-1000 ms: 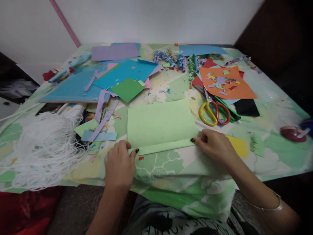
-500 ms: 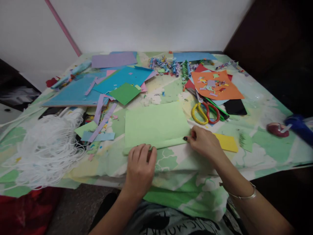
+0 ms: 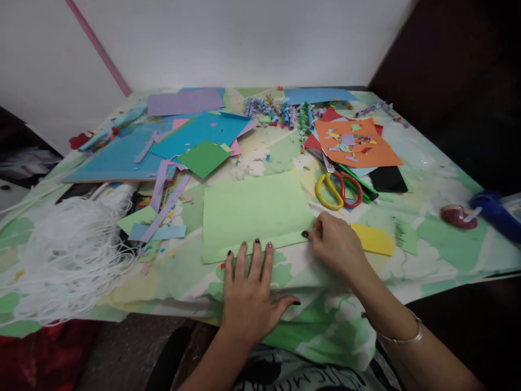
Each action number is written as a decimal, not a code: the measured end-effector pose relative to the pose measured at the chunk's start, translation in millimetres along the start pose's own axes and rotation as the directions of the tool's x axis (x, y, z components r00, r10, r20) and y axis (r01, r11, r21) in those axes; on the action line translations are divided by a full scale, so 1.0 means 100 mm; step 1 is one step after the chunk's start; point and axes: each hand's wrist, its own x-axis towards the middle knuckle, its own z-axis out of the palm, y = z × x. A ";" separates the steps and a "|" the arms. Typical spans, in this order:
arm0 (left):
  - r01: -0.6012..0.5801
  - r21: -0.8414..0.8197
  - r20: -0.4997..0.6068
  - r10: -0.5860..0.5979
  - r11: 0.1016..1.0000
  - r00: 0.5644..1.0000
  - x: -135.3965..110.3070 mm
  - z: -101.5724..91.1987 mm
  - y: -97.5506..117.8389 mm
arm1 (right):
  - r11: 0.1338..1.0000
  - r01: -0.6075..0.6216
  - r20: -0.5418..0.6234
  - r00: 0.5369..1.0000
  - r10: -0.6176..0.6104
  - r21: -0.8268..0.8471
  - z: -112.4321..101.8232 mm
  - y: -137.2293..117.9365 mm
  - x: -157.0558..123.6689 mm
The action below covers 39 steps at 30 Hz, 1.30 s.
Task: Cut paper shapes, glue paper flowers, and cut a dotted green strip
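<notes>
A light green sheet of paper (image 3: 254, 212) lies flat in the middle of the table, its near edge folded over. My left hand (image 3: 250, 293) lies flat with the fingers stretched out, the fingertips pressing on that folded near edge. My right hand (image 3: 336, 244) rests at the sheet's near right corner, fingers curled and pinching the fold. A yellow paper piece (image 3: 372, 239) lies just right of my right hand.
Yellow and red-handled scissors (image 3: 337, 189) lie behind my right hand. An orange sheet (image 3: 358, 144) with scraps, blue sheets (image 3: 122, 157), a dark green square (image 3: 203, 157) and curled paper strips (image 3: 280, 108) crowd the back. White string (image 3: 69, 250) is heaped at the left. A black phone (image 3: 388, 179) lies right.
My left hand slid right along the sheet's near edge, from its left corner to the middle, and flattened out. My right hand stayed at the right corner.
</notes>
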 end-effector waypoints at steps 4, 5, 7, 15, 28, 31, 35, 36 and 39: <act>0.003 -0.011 0.012 -0.003 1.000 1.000 0.01 -0.03 0.02 | 0.989 0.122 -0.252 0.957 -0.141 -0.089 0.09 -0.09 -0.23; 0.009 -0.015 0.017 -0.008 1.000 1.000 0.02 -0.03 0.02 | 0.979 0.183 -0.323 0.924 -0.203 -0.091 0.12 -0.12 -0.31; 0.017 -0.021 0.020 -0.017 1.000 1.000 0.02 -0.04 0.02 | 0.945 0.320 -0.424 0.849 -0.316 -0.065 0.18 -0.19 -0.46; -0.039 -0.028 0.009 0.039 0.999 0.999 -0.01 -0.06 -0.06 | 0.765 0.642 -0.347 0.729 -0.590 0.049 0.39 -0.31 -0.67; -0.074 0.073 -0.129 0.083 0.995 0.988 -0.21 -0.10 -0.50 | 0.820 0.571 -0.377 0.754 -0.538 -0.028 0.34 0.15 -0.54; -0.036 0.062 -0.179 0.046 0.997 0.983 -0.34 -0.12 -0.70 | 0.825 0.565 -0.380 0.757 -0.532 -0.027 0.27 0.19 -0.52; 0.057 0.052 -0.213 -0.045 0.997 0.976 -0.28 -0.26 -0.79 | 0.914 0.394 -0.290 0.889 -0.354 0.091 0.09 0.02 -0.42; 0.110 0.036 -0.225 -0.099 0.993 0.969 -0.20 -0.30 -0.76 | 0.925 0.352 -0.219 0.923 -0.316 0.147 0.05 -0.05 -0.38; 0.242 -0.120 -0.020 -0.246 0.963 0.969 0.15 -0.43 -0.61 | 0.891 0.323 -0.023 0.943 -0.333 0.318 -0.02 -0.32 -0.25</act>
